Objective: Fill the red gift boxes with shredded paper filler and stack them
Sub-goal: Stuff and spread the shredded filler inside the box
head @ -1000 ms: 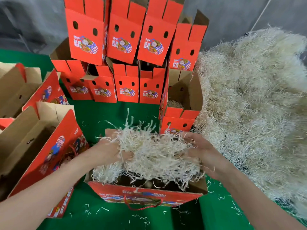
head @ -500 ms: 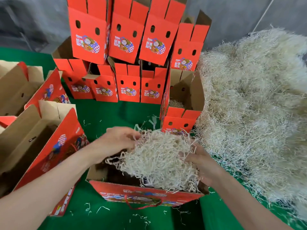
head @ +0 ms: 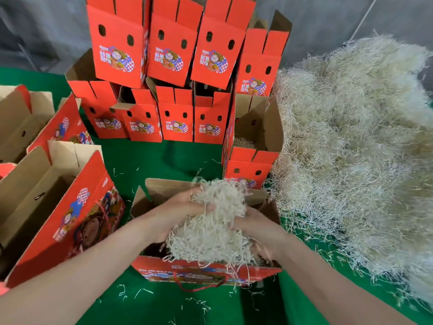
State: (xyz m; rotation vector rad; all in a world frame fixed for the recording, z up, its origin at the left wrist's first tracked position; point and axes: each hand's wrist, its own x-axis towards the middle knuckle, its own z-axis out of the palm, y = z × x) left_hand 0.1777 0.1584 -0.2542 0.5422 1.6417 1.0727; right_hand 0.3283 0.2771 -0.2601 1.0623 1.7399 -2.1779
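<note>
An open red gift box (head: pixel 199 273) stands on the green table right in front of me. A wad of pale shredded paper (head: pixel 210 228) sits in its mouth, between both hands. My left hand (head: pixel 178 207) grips the wad from the left, fingers curled into the strands. From the right, my right hand (head: pixel 255 227) presses and holds it, partly sunk into the box. Another open box (head: pixel 251 165) with a little filler inside stands just behind. A stack of red boxes (head: pixel 168 73) in two tiers rises at the back.
A large heap of shredded paper (head: pixel 356 146) covers the table's right side. Open boxes without filler (head: pixel 58 207) stand at the left, one close to my left forearm. Loose strands lie scattered on the green cloth (head: pixel 164 160). A grey wall is behind.
Both hands have pushed the wad lower into the box and squeezed it narrower. The left hand moved right, over the box; the back flap now shows.
</note>
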